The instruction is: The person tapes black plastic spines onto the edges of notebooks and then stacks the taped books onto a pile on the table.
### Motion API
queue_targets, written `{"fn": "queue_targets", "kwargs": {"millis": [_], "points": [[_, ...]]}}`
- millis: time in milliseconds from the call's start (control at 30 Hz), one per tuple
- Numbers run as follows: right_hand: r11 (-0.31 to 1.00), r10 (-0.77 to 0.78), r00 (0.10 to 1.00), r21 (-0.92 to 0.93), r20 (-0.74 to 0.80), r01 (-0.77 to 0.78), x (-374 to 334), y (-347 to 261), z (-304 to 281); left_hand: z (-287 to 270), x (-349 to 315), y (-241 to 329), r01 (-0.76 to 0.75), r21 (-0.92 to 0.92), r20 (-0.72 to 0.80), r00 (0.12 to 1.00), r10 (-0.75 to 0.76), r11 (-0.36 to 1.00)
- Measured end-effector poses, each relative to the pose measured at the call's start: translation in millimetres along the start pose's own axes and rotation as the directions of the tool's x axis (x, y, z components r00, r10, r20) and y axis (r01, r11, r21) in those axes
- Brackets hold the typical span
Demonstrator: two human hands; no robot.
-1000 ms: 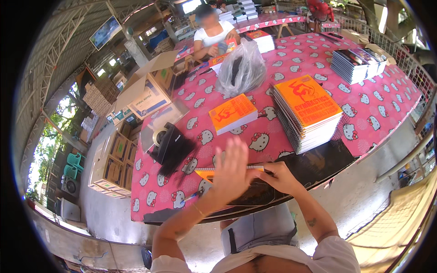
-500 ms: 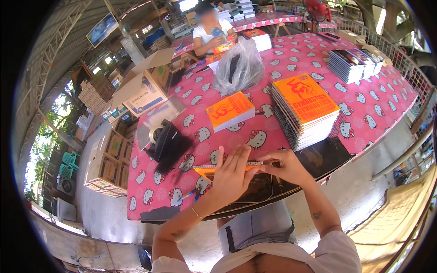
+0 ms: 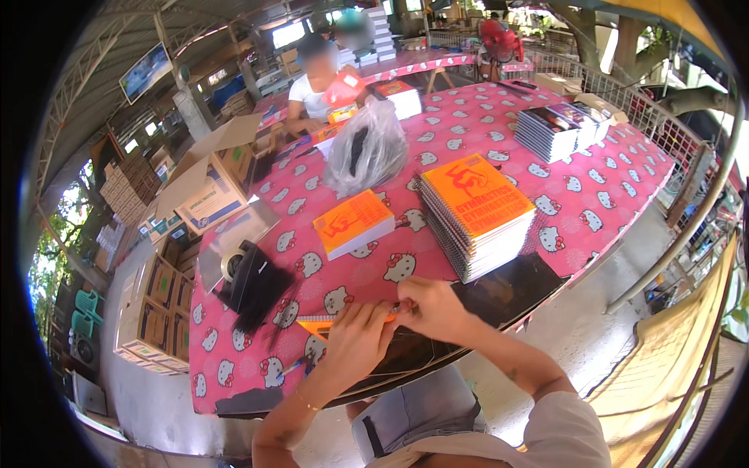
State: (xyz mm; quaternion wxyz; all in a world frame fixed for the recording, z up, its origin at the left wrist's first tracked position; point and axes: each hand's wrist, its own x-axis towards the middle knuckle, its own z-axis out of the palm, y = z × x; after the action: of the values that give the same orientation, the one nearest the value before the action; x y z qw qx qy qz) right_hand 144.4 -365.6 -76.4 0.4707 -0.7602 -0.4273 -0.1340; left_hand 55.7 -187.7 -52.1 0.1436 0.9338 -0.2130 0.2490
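An orange-covered spiral notebook is held on edge at the near side of the table, its wire coil uppermost. My left hand is closed over it, fingers curled across the coil side. At the coil's right end, the fingers of my right hand are pinched together; the small thing between them is too hidden to name. Under both hands lies a worn black board. Beyond my right hand rises a tall stack of orange spiral notebooks. A smaller orange pad rests farther left.
A black tape dispenser stands at left, with a pen nearer me. Behind are a clear plastic bag, an open carton and a person handling something red. Dark-covered books sit far right on the pink tablecloth.
My left hand's fingers have gone from stretched out to curled over the notebook. My right hand has closed into a tighter pinch at the coil end. The whole view has shifted.
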Motion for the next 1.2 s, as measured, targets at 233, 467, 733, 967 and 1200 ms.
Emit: {"fn": "queue_targets", "kwargs": {"millis": [233, 467, 733, 967, 1200], "points": [[0.990, -0.141, 0.909, -0.034, -0.392, 0.139, -19, -73, -30, -91, 56, 14, 0.301, -0.234, -0.048, 0.946, -0.320, 0.924], [0.648, 0.346, 0.889, 0.761, -0.302, 0.006, 10, -46, -117, -53, 205, 5, -0.279, -0.139, -0.205, 0.947, 0.248, 0.950], [0.895, 0.439, 0.867, 0.028, -0.234, -0.445, 37, 76, -227, 95, 319, -42, -0.145, -0.073, 0.054, 0.987, 0.149, 0.987], [0.709, -0.037, 0.977, -0.694, -0.208, -0.121, 12, 64, -127, 143, 299, -75, -0.010, 0.066, -0.449, 0.892, 0.039, 0.998], [0.782, -0.054, 0.991, -0.622, -0.119, -0.032, 9, 80, -131, 107, 137, -225, 0.162, 0.178, 0.119, 0.976, -0.184, 0.971]]}}
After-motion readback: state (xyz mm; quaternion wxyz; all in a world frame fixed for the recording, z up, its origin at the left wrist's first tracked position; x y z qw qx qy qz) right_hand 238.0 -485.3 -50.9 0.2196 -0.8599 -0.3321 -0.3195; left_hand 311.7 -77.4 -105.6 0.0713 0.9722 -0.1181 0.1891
